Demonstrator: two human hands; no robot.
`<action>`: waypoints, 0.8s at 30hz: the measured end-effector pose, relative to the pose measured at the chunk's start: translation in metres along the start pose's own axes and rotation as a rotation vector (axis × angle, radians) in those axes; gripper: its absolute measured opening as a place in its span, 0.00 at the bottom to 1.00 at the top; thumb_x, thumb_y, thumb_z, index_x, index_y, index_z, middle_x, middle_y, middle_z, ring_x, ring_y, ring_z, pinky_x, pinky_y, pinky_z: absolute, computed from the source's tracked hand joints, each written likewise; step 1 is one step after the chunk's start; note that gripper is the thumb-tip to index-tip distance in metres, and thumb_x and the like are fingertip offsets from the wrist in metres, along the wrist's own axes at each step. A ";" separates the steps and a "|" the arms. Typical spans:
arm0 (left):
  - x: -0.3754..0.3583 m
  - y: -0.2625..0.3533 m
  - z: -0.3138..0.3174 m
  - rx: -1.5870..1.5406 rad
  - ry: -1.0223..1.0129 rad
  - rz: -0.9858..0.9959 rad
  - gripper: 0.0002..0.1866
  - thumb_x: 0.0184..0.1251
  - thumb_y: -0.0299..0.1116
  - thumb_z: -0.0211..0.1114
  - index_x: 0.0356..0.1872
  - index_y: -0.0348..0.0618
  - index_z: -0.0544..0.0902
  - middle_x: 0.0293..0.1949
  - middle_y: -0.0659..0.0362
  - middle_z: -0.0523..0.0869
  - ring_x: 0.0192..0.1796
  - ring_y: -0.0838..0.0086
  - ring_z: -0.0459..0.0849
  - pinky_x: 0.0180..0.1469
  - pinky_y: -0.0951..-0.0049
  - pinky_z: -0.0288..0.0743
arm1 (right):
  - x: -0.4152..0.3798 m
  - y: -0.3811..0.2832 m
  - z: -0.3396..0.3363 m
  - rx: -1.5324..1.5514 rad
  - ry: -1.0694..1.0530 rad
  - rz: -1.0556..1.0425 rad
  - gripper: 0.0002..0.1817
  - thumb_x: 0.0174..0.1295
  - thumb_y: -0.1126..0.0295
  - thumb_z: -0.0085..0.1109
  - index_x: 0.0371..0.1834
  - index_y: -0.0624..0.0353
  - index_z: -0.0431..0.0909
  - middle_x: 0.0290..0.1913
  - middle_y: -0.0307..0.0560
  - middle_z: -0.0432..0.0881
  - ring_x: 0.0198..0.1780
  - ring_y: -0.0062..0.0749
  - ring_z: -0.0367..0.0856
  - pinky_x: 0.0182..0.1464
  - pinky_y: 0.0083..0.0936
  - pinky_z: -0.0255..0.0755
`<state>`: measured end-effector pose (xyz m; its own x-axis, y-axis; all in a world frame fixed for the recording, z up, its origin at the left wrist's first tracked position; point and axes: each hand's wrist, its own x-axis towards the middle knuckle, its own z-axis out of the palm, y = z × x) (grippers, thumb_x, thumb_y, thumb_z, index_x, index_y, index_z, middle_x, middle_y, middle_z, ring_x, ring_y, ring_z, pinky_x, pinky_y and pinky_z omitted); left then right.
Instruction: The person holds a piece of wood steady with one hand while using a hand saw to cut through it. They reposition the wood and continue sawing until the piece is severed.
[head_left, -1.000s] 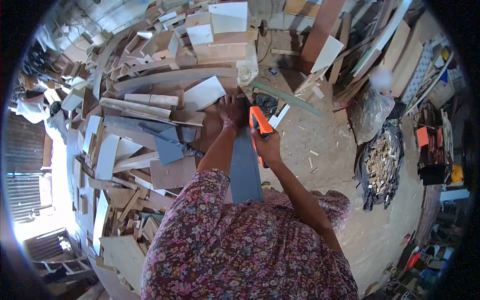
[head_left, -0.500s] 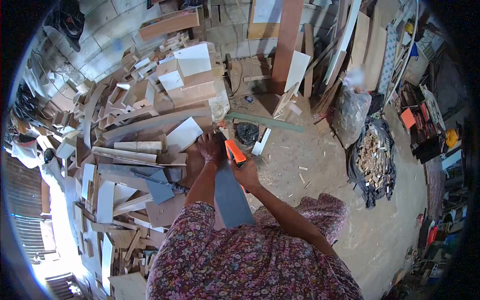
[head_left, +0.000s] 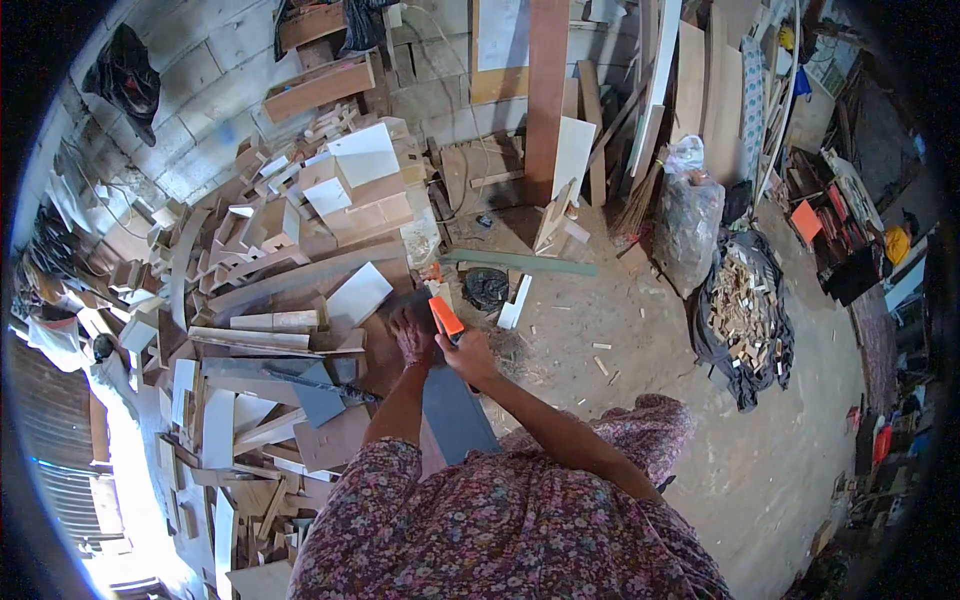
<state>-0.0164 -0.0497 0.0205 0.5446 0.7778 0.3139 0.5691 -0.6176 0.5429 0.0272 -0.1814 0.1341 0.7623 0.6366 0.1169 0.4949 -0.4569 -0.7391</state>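
Observation:
My right hand (head_left: 468,358) is wrapped round the handle of an orange and black tool (head_left: 446,316), which looks like a handsaw; its blade is hard to make out. Beside it on the left, my left hand (head_left: 411,337) lies with fingers spread, pressing on a dark grey board (head_left: 455,410). The board runs from under my hands down toward my body. A white panel (head_left: 359,295) lies just left of my left hand.
Piles of wood offcuts (head_left: 270,240) fill the left side. A green strip (head_left: 520,262) and a black coiled bundle (head_left: 486,289) lie on the floor ahead. To the right are a clear plastic sack (head_left: 688,225) and a dark sack of wood scraps (head_left: 742,310).
The view has shifted a little. My right hand and the orange tool sit slightly farther down along the board, closer to my left hand, which still presses on it.

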 end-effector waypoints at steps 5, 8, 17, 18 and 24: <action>-0.018 -0.016 0.010 0.091 -0.055 0.056 0.27 0.55 0.36 0.53 0.56 0.33 0.64 0.58 0.46 0.63 0.61 0.48 0.58 0.64 0.55 0.52 | 0.000 -0.011 -0.003 0.009 0.009 0.040 0.25 0.56 0.49 0.54 0.25 0.67 0.75 0.17 0.64 0.73 0.24 0.60 0.75 0.26 0.45 0.69; -0.027 -0.004 -0.009 0.415 -0.219 0.265 0.27 0.57 0.37 0.52 0.56 0.32 0.64 0.57 0.45 0.64 0.62 0.49 0.57 0.65 0.56 0.52 | -0.005 -0.033 -0.027 0.061 0.031 0.049 0.27 0.55 0.49 0.54 0.23 0.69 0.74 0.16 0.64 0.73 0.25 0.59 0.76 0.27 0.45 0.69; -0.036 -0.008 0.004 0.315 -0.132 0.180 0.24 0.57 0.36 0.52 0.53 0.32 0.67 0.55 0.46 0.65 0.61 0.53 0.59 0.65 0.62 0.53 | 0.005 -0.008 -0.004 0.141 0.016 0.004 0.27 0.55 0.52 0.56 0.19 0.72 0.72 0.14 0.63 0.73 0.21 0.55 0.76 0.24 0.42 0.68; -0.035 -0.005 0.001 0.323 -0.150 0.160 0.23 0.57 0.35 0.53 0.53 0.32 0.67 0.55 0.46 0.66 0.61 0.53 0.59 0.65 0.62 0.53 | 0.005 -0.008 -0.005 0.160 -0.011 0.017 0.26 0.54 0.52 0.56 0.20 0.72 0.72 0.14 0.62 0.73 0.19 0.54 0.76 0.23 0.41 0.68; -0.027 0.005 -0.012 0.241 -0.209 0.097 0.23 0.54 0.35 0.54 0.51 0.34 0.69 0.49 0.46 0.69 0.52 0.53 0.66 0.57 0.60 0.61 | 0.005 -0.013 -0.011 0.127 0.015 -0.006 0.23 0.53 0.55 0.58 0.24 0.69 0.73 0.15 0.60 0.73 0.21 0.54 0.76 0.25 0.43 0.68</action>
<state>-0.0358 -0.0722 0.0240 0.7036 0.6886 0.1753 0.6242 -0.7169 0.3106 0.0289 -0.1793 0.1520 0.7657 0.6298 0.1308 0.4436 -0.3698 -0.8164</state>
